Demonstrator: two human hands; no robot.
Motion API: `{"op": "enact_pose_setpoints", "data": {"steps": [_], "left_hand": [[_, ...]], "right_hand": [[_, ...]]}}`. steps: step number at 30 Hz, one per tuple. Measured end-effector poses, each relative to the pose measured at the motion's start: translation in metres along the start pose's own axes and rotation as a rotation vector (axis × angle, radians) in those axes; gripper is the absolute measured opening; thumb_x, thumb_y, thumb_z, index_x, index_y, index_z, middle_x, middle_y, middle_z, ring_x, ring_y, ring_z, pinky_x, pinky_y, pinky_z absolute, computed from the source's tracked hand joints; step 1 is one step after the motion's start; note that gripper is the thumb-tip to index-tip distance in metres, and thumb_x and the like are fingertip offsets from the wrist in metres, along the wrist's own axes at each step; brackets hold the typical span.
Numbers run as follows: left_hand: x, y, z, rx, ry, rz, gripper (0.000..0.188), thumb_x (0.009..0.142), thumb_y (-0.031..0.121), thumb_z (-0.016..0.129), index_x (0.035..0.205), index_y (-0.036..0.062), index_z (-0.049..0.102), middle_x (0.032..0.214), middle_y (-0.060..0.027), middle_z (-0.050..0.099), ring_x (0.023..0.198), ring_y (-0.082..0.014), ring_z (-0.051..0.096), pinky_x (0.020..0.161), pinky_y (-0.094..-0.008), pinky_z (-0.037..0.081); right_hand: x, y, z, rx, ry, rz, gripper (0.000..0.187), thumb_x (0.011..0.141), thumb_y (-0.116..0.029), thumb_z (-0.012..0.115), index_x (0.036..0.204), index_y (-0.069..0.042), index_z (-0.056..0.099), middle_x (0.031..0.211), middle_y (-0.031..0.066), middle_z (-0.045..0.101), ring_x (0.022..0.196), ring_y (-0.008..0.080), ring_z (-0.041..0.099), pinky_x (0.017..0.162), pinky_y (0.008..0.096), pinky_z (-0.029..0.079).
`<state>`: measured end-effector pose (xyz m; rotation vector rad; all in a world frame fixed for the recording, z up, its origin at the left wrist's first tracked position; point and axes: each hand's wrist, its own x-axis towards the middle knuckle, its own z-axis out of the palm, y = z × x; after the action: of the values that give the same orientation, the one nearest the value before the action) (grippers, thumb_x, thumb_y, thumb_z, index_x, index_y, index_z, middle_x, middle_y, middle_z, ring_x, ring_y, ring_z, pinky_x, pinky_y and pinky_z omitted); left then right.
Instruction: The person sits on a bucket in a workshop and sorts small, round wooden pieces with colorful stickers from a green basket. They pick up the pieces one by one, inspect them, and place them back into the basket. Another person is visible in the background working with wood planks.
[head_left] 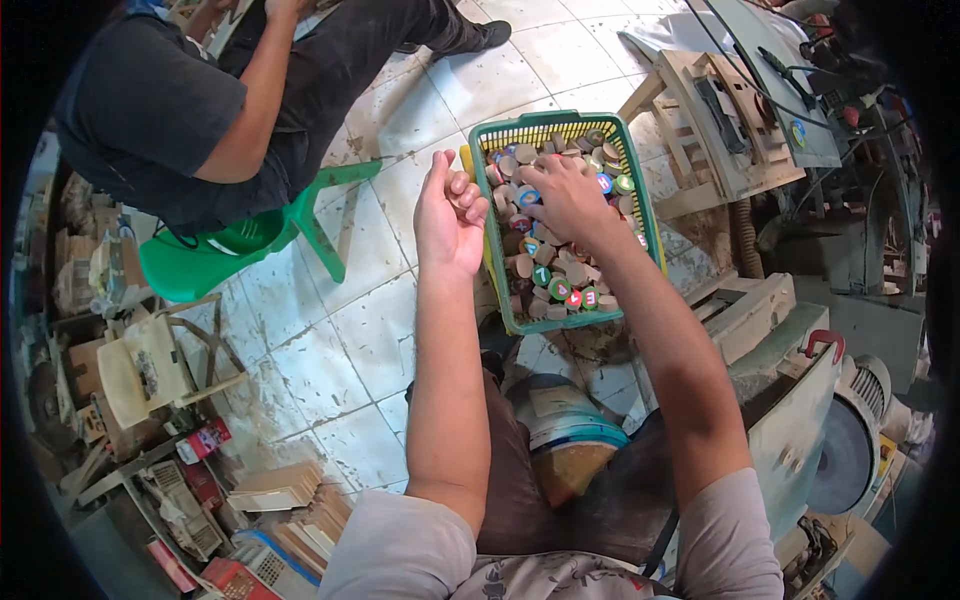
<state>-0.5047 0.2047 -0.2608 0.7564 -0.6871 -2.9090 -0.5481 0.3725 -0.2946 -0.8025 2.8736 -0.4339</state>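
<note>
A green basket [484,262] with a yellow slatted lining stands on the floor before me, heaped with small round wooden discs [522,265]. Some discs have coloured tops with white marks, in green, red and blue. My right hand [572,200] reaches in over the heap, its fingers bent and apart, fingertips among the discs. Whether it grips one of them is hard to make out. Just left of the basket's rim I hold my left hand [452,222] up, palm turned inward and fingers curled. Something small and brownish may lie within these fingers; it is mostly hidden.
At upper left another person [170,120] sits on a green plastic stool [215,262]. Wooden boards [285,490] are stacked at lower left. On the right are a wooden stand [715,120], a bench machine with a sanding disc [845,455], and a red clamp [826,343].
</note>
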Motion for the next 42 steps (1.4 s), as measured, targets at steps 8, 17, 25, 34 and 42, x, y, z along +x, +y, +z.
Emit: {"op": "enact_pose_setpoints", "data": {"steps": [8,17,25,34,42], "left_hand": [[-0.002,0.003,-0.001,0.061,-0.008,0.029,0.020,0.096,0.027,0.056,0.105,0.0091,0.051,0.066,0.0038,0.040,0.055,-0.0058,0.036,0.046,-0.0209,0.028],[-0.004,-0.010,0.005,0.188,-0.049,0.013,0.020,0.096,0.025,0.056,0.107,0.0088,0.053,0.072,0.0027,0.047,0.058,-0.0058,0.040,0.048,-0.0197,0.030],[-0.009,-0.014,0.012,0.292,-0.048,0.015,0.024,0.094,0.023,0.058,0.111,0.0071,0.053,0.075,0.0015,0.050,0.062,-0.0071,0.043,0.051,-0.0203,0.033],[-0.003,-0.010,0.002,0.275,-0.059,0.044,0.022,0.094,0.023,0.058,0.109,0.0074,0.054,0.077,0.0013,0.050,0.062,-0.0069,0.042,0.052,-0.0205,0.033],[-0.005,-0.007,0.005,0.256,-0.035,0.050,0.022,0.094,0.023,0.057,0.109,0.0071,0.053,0.077,0.0015,0.050,0.062,-0.0067,0.042,0.053,-0.0207,0.033]], "right_hand": [[-0.043,0.032,-0.007,0.207,0.287,-0.095,0.020,0.078,-0.001,0.062,0.097,-0.004,0.058,0.101,0.0106,0.057,0.098,0.0297,0.058,0.082,0.0371,0.050],[-0.087,0.060,-0.020,0.934,0.233,0.305,0.017,0.082,0.003,0.059,0.098,0.000,0.059,0.093,0.0032,0.064,0.088,0.0105,0.060,0.075,0.0272,0.051],[-0.096,0.071,-0.018,1.048,0.086,0.429,0.021,0.085,-0.001,0.061,0.105,0.002,0.057,0.093,0.0066,0.064,0.082,0.0108,0.061,0.073,0.0251,0.052],[-0.067,-0.001,-0.022,0.324,0.085,-0.077,0.060,0.073,-0.017,0.074,0.129,-0.015,0.052,0.122,0.0113,0.057,0.110,0.0278,0.054,0.092,0.0394,0.045],[-0.055,-0.019,-0.010,0.181,-0.169,-0.168,0.048,0.067,-0.027,0.079,0.108,-0.009,0.063,0.113,0.0115,0.055,0.101,0.0298,0.058,0.085,0.0432,0.049]]}}
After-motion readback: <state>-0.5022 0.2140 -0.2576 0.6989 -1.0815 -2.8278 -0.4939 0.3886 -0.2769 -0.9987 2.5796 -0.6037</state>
